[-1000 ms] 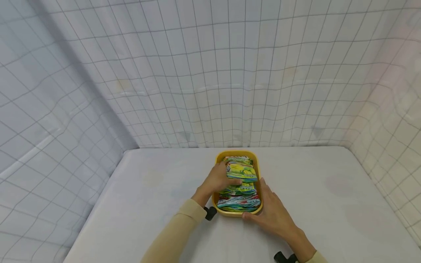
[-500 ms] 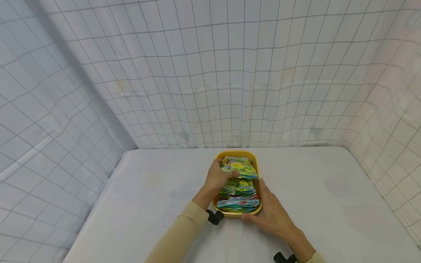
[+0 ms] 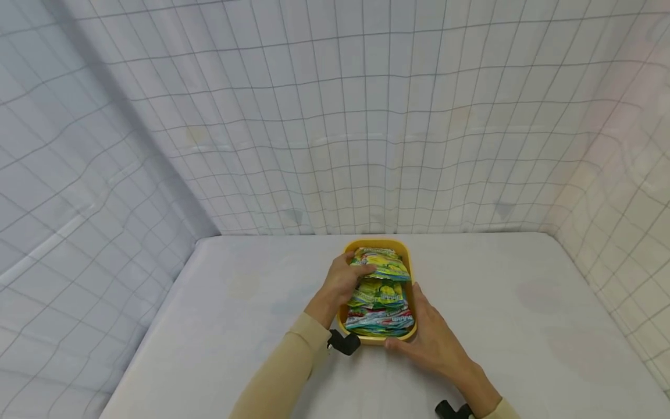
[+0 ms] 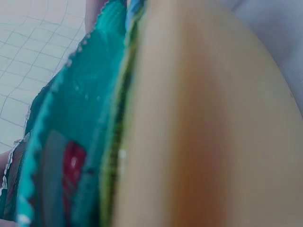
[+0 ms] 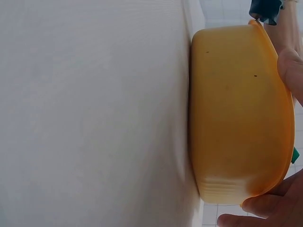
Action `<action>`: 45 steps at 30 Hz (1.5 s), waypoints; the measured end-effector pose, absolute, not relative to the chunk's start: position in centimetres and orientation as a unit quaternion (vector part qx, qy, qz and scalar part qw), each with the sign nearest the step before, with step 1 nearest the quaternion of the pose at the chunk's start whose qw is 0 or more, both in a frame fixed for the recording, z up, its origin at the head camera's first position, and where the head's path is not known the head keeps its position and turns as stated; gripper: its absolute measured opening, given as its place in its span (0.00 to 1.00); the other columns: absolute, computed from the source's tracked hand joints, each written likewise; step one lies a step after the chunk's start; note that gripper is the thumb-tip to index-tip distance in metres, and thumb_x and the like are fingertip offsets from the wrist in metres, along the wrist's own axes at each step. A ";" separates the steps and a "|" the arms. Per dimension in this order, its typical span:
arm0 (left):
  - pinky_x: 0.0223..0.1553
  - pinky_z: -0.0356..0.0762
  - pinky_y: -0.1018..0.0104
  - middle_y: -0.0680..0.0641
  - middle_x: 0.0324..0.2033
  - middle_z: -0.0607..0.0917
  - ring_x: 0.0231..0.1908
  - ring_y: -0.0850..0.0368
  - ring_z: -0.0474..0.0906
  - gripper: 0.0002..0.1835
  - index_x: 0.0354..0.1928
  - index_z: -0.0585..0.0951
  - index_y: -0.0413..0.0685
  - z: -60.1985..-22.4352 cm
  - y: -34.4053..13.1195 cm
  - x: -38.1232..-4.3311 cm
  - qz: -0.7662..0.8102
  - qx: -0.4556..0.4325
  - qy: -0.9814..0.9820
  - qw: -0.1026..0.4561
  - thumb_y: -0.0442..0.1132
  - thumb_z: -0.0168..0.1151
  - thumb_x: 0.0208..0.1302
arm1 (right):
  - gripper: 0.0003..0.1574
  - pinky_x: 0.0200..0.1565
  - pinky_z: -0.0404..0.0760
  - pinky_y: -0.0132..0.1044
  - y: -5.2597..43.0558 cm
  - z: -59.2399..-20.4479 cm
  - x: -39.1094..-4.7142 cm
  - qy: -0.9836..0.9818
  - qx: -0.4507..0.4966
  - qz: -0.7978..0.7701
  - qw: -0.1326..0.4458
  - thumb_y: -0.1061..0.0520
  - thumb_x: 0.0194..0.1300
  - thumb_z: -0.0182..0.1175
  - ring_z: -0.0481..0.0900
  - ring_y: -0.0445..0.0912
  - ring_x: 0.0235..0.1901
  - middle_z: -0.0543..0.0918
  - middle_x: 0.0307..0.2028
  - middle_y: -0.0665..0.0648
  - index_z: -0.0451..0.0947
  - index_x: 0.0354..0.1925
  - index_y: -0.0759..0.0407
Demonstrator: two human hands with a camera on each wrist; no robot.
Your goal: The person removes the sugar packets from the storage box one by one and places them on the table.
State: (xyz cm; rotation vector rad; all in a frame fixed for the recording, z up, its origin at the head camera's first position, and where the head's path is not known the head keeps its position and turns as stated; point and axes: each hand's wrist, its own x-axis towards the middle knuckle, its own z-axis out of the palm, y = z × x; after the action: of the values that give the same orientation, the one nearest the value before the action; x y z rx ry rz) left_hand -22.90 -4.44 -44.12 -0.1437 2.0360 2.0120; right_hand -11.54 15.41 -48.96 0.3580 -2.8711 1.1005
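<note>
L hand (image 3: 339, 281) pinches yel/grn packet (image 3: 388, 265) at far end of tub (image 3: 374, 341), R hand (image 3: 438, 340) fingers spread wide vs near-R corner; looks like tidying, next prob. needs laying it flat & letting go.

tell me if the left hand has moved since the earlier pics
Yes. In the head view, the left hand has shifted a little away from the person, closer to the table's far edge, and slightly to the left.
</note>
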 end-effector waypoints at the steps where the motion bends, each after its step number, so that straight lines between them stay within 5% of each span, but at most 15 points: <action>1: 0.52 0.80 0.52 0.33 0.69 0.68 0.55 0.43 0.78 0.47 0.78 0.55 0.36 -44.1 -4.4 -23.0 0.698 -0.047 0.701 0.139 0.37 0.72 0.65 | 0.81 0.67 0.65 0.62 15.5 -48.9 -11.6 -0.927 0.116 0.356 0.022 0.24 0.54 0.69 0.59 0.67 0.72 0.51 0.78 0.69 0.37 0.81 0.65; 4: 0.49 0.79 0.55 0.33 0.72 0.64 0.52 0.45 0.79 0.46 0.79 0.54 0.37 -44.2 -4.3 -23.1 0.705 -0.046 0.693 0.142 0.34 0.70 0.65 | 0.82 0.67 0.65 0.61 15.6 -49.0 -11.7 -0.927 0.117 0.357 0.025 0.23 0.54 0.69 0.59 0.66 0.72 0.51 0.78 0.69 0.37 0.81 0.66; 7: 0.41 0.75 0.60 0.36 0.77 0.55 0.39 0.52 0.77 0.44 0.79 0.55 0.38 -44.2 -4.1 -23.2 0.711 -0.046 0.688 0.135 0.30 0.68 0.66 | 0.83 0.68 0.64 0.61 15.6 -49.0 -11.9 -0.926 0.120 0.358 0.029 0.22 0.53 0.68 0.58 0.66 0.73 0.50 0.78 0.69 0.37 0.80 0.66; 12: 0.35 0.69 0.62 0.38 0.79 0.50 0.21 0.59 0.62 0.42 0.79 0.55 0.40 -44.1 -4.0 -23.2 0.732 -0.051 0.668 0.124 0.23 0.62 0.67 | 0.82 0.68 0.64 0.62 15.6 -49.0 -12.2 -0.923 0.127 0.360 0.040 0.23 0.54 0.68 0.57 0.67 0.73 0.49 0.78 0.69 0.36 0.80 0.66; 18: 0.33 0.67 0.63 0.38 0.79 0.48 0.22 0.58 0.60 0.42 0.79 0.55 0.41 -43.9 -4.2 -22.8 0.755 -0.056 0.644 0.114 0.20 0.60 0.66 | 0.81 0.68 0.64 0.62 15.4 -48.8 -12.3 -0.920 0.132 0.367 0.040 0.26 0.54 0.70 0.57 0.66 0.73 0.49 0.78 0.68 0.36 0.81 0.66; 25: 0.32 0.67 0.66 0.38 0.75 0.58 0.38 0.56 0.71 0.44 0.80 0.55 0.43 -43.7 -4.6 -22.0 0.786 -0.061 0.604 0.112 0.17 0.59 0.65 | 0.80 0.68 0.63 0.62 15.3 -48.5 -12.2 -0.922 0.121 0.366 0.029 0.31 0.54 0.74 0.57 0.66 0.73 0.50 0.78 0.69 0.37 0.80 0.67; 32: 0.23 0.57 0.71 0.39 0.76 0.57 0.20 0.62 0.55 0.43 0.79 0.57 0.45 -43.4 -5.3 -21.4 0.815 -0.068 0.564 0.110 0.16 0.57 0.65 | 0.82 0.69 0.61 0.61 15.3 -48.6 -12.0 -0.920 0.114 0.374 0.020 0.28 0.53 0.73 0.54 0.64 0.75 0.48 0.79 0.68 0.36 0.80 0.67; 35: 0.28 0.68 0.74 0.37 0.75 0.60 0.30 0.66 0.70 0.44 0.79 0.57 0.45 -43.3 -5.5 -21.1 0.827 -0.062 0.548 0.106 0.14 0.56 0.64 | 0.83 0.69 0.62 0.62 15.4 -48.5 -11.9 -0.920 0.109 0.376 0.015 0.25 0.53 0.71 0.54 0.65 0.74 0.48 0.79 0.68 0.36 0.80 0.67; 38: 0.28 0.69 0.74 0.36 0.74 0.61 0.41 0.62 0.75 0.44 0.79 0.57 0.46 -43.3 -5.8 -20.7 0.839 -0.056 0.531 0.101 0.14 0.55 0.64 | 0.83 0.68 0.62 0.63 15.4 -48.5 -11.8 -0.920 0.105 0.377 0.013 0.25 0.53 0.71 0.55 0.66 0.74 0.49 0.78 0.69 0.36 0.80 0.67; 42: 0.21 0.56 0.73 0.38 0.74 0.62 0.21 0.66 0.65 0.43 0.79 0.58 0.48 -43.3 -6.5 -20.1 0.854 -0.053 0.509 0.092 0.14 0.54 0.66 | 0.83 0.68 0.62 0.63 15.4 -48.5 -11.7 -0.921 0.104 0.377 0.006 0.25 0.53 0.71 0.55 0.66 0.74 0.49 0.78 0.69 0.36 0.80 0.67; 45: 0.20 0.55 0.74 0.39 0.74 0.63 0.19 0.67 0.63 0.43 0.79 0.59 0.48 -43.1 -7.0 -19.9 0.862 -0.048 0.497 0.081 0.14 0.53 0.66 | 0.83 0.68 0.62 0.63 15.4 -48.5 -11.6 -0.922 0.102 0.374 0.001 0.24 0.53 0.71 0.55 0.66 0.74 0.48 0.79 0.68 0.36 0.80 0.66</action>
State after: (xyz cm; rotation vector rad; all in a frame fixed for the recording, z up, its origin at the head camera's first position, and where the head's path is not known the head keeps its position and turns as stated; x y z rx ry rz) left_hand -19.86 -6.98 -43.15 -0.1428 1.4865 2.5772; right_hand -11.63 15.36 -48.53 0.3198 -2.8931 1.1745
